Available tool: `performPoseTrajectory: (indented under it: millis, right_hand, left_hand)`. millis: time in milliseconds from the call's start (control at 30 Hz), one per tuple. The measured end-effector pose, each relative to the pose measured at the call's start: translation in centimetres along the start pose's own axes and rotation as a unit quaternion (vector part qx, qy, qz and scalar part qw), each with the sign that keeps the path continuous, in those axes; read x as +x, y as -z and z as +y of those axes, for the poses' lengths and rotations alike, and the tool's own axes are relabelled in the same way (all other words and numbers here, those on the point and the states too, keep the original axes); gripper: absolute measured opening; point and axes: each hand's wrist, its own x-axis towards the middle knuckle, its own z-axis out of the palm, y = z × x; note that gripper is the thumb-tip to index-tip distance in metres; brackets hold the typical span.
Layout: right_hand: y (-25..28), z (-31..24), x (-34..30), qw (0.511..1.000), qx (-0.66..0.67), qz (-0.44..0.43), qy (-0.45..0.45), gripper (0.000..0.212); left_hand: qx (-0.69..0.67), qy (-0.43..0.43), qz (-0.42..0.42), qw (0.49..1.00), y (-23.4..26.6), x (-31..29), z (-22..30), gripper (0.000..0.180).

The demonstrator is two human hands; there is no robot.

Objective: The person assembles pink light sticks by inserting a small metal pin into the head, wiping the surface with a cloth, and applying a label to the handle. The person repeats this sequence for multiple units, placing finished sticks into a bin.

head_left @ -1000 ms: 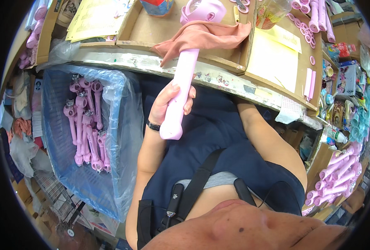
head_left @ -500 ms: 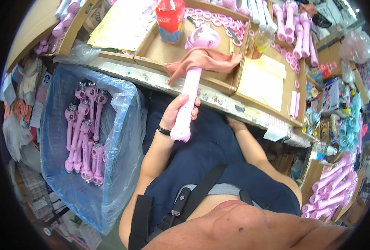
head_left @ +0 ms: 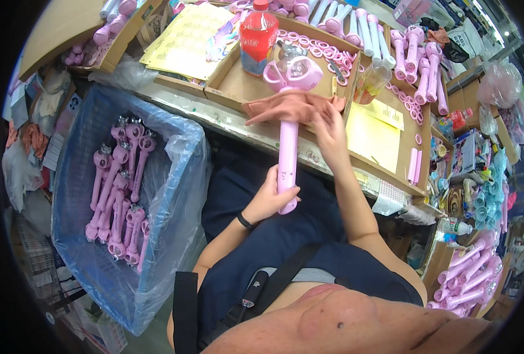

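A pink toy wand (head_left: 288, 147) stands nearly upright in front of me, its round openwork head (head_left: 297, 74) above the open cardboard tray (head_left: 229, 93). My left hand (head_left: 272, 194) is wrapped round the lower end of the handle. A salmon-coloured cloth (head_left: 279, 108) drapes round the neck of the wand, below the head. On the cloth's right side, my right hand (head_left: 328, 133) grips it, with some fingertips hidden in the folds.
On my left is a blue plastic-lined crate (head_left: 179, 133) of several pink wands (head_left: 117, 194). A red-labelled bottle (head_left: 258, 41), pink rings (head_left: 315, 44), and yellow paper (head_left: 373, 133) sit on the bench. More wand handles (head_left: 468, 271) fill a carton at right.
My right hand has come up from below the bench edge to the cloth. My left hand has shifted right and down with the wand, which now stands straighter with its head in fuller view.
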Motion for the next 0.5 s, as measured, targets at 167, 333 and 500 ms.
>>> performPoseTrajectory:
  millis: [167,333,500]
  right_hand:
    - [-3.3,-2.3,2.7,0.963,0.200,-0.138,-0.117,0.050]
    - [-1.5,-2.8,2.3,0.797,0.534,-0.271,-0.075,0.065]
    - [-2.2,-0.8,-3.4,0.911,0.239,-0.308,-0.137,0.052]
  left_hand:
    - [0.352,-0.120,0.127,0.920,-1.3,-0.6,-1.0,0.074]
    - [0.162,-0.039,-0.033,0.985,-1.3,-2.3,1.8,0.067]
    - [-0.095,0.018,-0.169,0.981,-0.2,-2.2,3.6,0.061]
